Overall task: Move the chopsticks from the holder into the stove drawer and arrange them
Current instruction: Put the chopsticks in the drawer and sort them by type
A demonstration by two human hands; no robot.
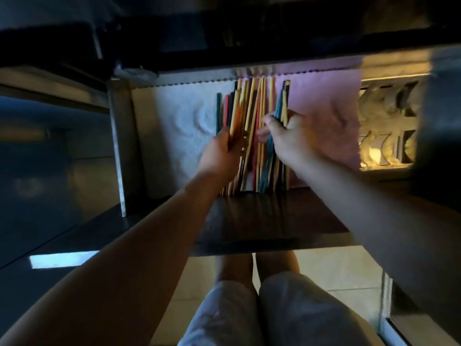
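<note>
Several coloured chopsticks (pixel 252 113) lie side by side, pointing away from me, in the open stove drawer (pixel 117 146). They rest on a white liner (pixel 174 121) and a pink liner (pixel 321 96). My left hand (pixel 219 151) grips the left part of the bundle, fingers curled round a few yellow and red sticks. At the right side my right hand (pixel 289 136) pinches a small bunch of blue and yellow chopsticks (pixel 283 101). The chopstick holder is not in view.
The drawer's dark front panel (pixel 262 221) lies just below the sticks. A dark stove body (pixel 199 33) overhangs the drawer at the top. A lit patterned block (pixel 389 126) stands at the right. My knees (pixel 262 308) and the tiled floor (pixel 344 270) show below.
</note>
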